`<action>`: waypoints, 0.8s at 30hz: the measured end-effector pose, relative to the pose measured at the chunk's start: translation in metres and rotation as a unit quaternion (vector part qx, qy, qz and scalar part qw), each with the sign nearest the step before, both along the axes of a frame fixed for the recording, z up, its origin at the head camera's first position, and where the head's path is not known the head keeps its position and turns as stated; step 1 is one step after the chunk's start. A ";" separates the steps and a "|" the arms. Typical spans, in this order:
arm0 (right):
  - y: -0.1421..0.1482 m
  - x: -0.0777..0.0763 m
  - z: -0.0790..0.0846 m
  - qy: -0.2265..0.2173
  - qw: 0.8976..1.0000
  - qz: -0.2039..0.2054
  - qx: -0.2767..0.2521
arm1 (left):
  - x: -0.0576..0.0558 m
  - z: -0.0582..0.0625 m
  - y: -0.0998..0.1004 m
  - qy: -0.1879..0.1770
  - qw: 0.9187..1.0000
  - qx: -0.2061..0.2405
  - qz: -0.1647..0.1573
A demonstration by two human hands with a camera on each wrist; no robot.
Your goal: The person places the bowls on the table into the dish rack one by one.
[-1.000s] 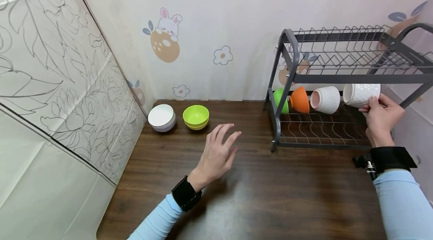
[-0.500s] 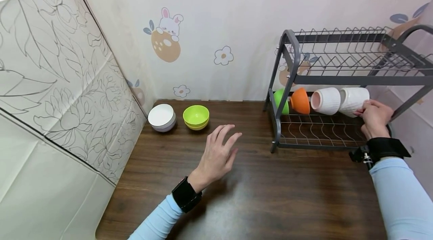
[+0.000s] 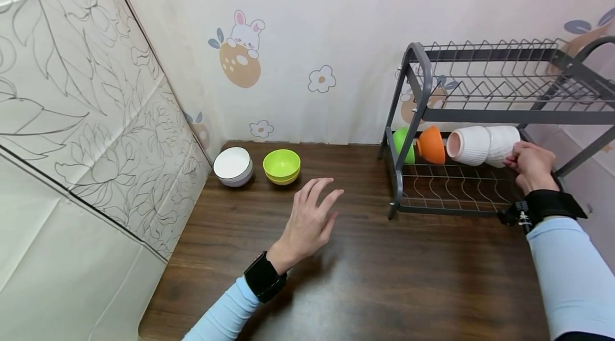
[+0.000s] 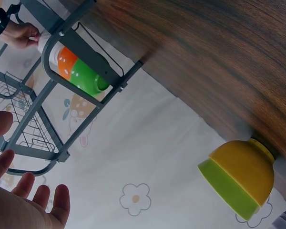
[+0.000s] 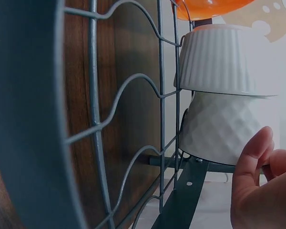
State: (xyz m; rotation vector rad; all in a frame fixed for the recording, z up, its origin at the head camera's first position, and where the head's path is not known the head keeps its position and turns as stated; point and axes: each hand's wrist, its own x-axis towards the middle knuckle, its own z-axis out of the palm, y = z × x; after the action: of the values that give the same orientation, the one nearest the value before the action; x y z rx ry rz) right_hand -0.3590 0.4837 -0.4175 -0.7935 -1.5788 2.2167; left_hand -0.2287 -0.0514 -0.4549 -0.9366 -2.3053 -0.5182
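Note:
My right hand [image 3: 534, 165] reaches into the lower tier of the dish rack [image 3: 528, 116] and pinches the edge of a white cup [image 3: 503, 143] with a diamond-textured side. In the right wrist view the thumb [image 5: 252, 152] lies on that cup's wall. The textured cup lies on its side, end to end with a white ribbed cup [image 3: 473, 146] whose pink inside faces left. Further left, an orange bowl [image 3: 433, 146] and a green bowl [image 3: 401, 144] are tipped on their sides. My left hand [image 3: 307, 223] hovers over the table with fingers spread, holding nothing.
A white and lavender bowl stack [image 3: 233, 166] and a green and yellow bowl stack [image 3: 282, 167] stand at the back left of the wooden table [image 3: 384, 277]. The rack's upper wire tier overhangs the cups. Walls close off the back and both sides.
My right hand has moved left with the textured cup, bringing it up against the ribbed cup. The head view has shifted slightly. My left hand has stayed in place.

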 end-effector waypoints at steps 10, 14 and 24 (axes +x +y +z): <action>0.004 -0.003 -0.003 -0.009 0.999 0.000 0.039 | -0.001 -0.001 0.001 -0.004 1.000 -0.004 0.000; 0.000 -0.004 -0.004 -0.019 0.997 0.003 0.076 | 0.000 -0.002 0.002 -0.006 1.000 -0.004 0.000; 0.001 -0.002 -0.009 -0.048 0.981 -0.008 0.188 | 0.000 -0.005 0.003 -0.005 1.000 -0.002 -0.002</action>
State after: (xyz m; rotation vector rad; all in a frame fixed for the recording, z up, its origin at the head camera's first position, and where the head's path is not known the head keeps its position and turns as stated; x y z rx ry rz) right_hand -0.3609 0.4843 -0.4264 -0.8022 -1.9483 1.8067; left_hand -0.2290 -0.0481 -0.4595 -0.9418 -2.3151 -0.5215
